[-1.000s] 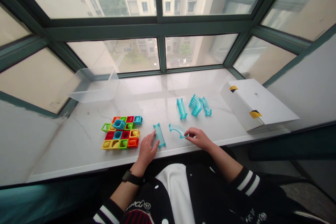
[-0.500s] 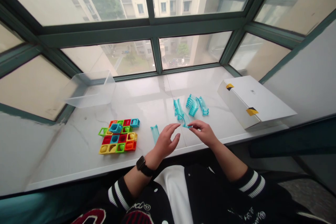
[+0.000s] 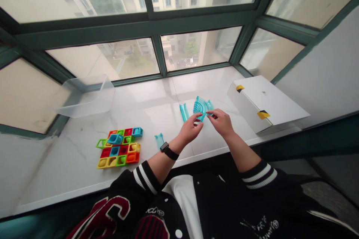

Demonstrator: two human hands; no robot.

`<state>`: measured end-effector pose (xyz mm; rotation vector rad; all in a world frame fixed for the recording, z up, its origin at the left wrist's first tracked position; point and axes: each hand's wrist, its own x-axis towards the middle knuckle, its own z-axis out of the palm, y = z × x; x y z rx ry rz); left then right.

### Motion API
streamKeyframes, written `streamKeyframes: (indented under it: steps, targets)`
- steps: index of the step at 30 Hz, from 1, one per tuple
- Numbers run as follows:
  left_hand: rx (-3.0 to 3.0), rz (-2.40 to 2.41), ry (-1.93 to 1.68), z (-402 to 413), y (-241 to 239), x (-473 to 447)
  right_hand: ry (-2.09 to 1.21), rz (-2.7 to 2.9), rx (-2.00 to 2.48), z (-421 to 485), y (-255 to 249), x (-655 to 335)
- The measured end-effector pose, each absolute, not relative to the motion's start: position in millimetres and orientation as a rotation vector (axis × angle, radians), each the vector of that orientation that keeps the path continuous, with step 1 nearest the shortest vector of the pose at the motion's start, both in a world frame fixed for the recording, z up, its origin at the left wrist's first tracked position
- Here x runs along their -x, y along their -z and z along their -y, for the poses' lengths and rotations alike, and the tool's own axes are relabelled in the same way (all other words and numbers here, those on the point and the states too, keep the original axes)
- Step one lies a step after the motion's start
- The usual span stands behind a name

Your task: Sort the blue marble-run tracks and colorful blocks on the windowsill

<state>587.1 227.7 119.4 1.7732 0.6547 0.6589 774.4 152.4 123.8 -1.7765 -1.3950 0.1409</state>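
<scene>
My left hand (image 3: 192, 127) and my right hand (image 3: 222, 121) meet above the white marble sill (image 3: 157, 101). Both pinch a small teal curved track piece (image 3: 203, 118) between their fingertips. It is held right in front of a stack of teal curved track pieces (image 3: 200, 105). A straight teal track piece (image 3: 183, 112) lies just left of that stack. Another straight teal piece (image 3: 159, 140) lies by my left forearm, partly hidden by it. A flat grid of coloured blocks (image 3: 119, 147) lies further left, apart from both hands.
A clear plastic bin (image 3: 84, 95) stands at the back left of the sill by the window. A white cardboard box (image 3: 263, 104) with yellow-black tape sits at the right. The sill's front edge runs just below my wrists.
My right hand lifted the curved piece off the sill and carried it back toward the stack. My left hand left the straight piece and joined it. The view shifted left.
</scene>
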Motion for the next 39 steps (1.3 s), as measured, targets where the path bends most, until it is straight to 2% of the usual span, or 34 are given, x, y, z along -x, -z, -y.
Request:
streamKeyframes:
  steps: [9, 39]
  targets:
    - [-1.683, -0.716, -0.600, -237.5, -104.5, -605.6, -0.118, 1.355, 1.843, -175.6, -106.8, -783.8]
    - [-1.668, -0.727, -0.639, -239.3, -93.6, -607.6, -0.167, 1.422, 1.854, -179.2, -111.2, -784.0]
